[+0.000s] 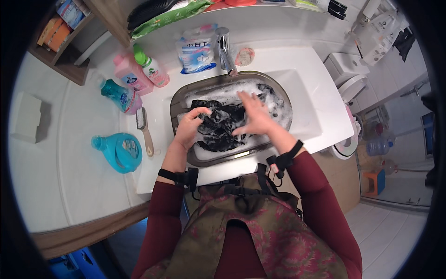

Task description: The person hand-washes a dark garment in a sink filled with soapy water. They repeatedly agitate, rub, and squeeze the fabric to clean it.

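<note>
A dark wet cloth (220, 128), likely a garment, lies bunched in suds in a grey-brown oval basin (180, 95), which is set in the white sink. At the cloth's left side is my left hand (188, 128), its fingers curled in on a fold. My right hand (255, 116) hovers at the cloth's right side with fingers spread and nothing gripped. White foam (239, 87) covers much of the water around the cloth.
A chrome faucet (225, 46) overhangs the basin's far rim. Left of the sink stand a blue jug (121, 152), a scrub brush (145, 130), a teal-capped bottle (120, 96) and pink bottles (132, 74). Behind are a detergent bag (196, 53) and a soap dish (245, 56).
</note>
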Available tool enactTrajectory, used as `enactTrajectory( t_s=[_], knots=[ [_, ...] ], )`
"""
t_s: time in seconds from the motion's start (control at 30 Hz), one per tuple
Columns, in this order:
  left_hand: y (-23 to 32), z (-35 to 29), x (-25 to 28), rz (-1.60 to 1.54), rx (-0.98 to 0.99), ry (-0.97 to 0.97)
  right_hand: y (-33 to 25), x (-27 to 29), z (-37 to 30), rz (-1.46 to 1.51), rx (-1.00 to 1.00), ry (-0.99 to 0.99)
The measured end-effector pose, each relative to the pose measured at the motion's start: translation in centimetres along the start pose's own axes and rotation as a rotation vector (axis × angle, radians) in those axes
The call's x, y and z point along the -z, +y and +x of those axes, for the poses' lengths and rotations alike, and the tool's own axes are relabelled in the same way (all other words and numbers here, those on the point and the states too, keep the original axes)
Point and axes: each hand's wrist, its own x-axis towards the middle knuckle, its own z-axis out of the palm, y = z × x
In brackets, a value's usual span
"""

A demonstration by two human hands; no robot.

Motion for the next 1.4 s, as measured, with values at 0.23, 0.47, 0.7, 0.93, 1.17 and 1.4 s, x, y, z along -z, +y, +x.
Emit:
enactTrajectory(
  t_s=[0.23,0.47,0.7,0.93,1.17,1.4],
  knots=[
    [0.1,0.4,-0.4,-0.432,0.061,-0.054,-0.9,-0.3,2.2,0.186,-0.278,0.057],
    [0.4,2.4,-2.2,-0.853,0.308,0.152,-5.5,0.6,4.9,0.749,-0.264,0.601],
    [-1.1,4.9,-5.9,-1.2,0.186,-0.088,-10.4,-1.5,6.2,0.312,0.05,0.354],
    [-1.1,3.0,-4.8,-0.361,0.101,0.269,-7.9,0.1,6.8,1.209,-0.758,-0.023],
    [-0.3,3.7,-3.5,-1.152,0.229,0.151,-12.1,-1.4,5.1,0.406,0.048,0.311],
    [-1.5,4.0,-5.4,-0.253,0.135,0.356,-11.0,-0.8,5.8,0.875,-0.305,0.443]
  ],
)
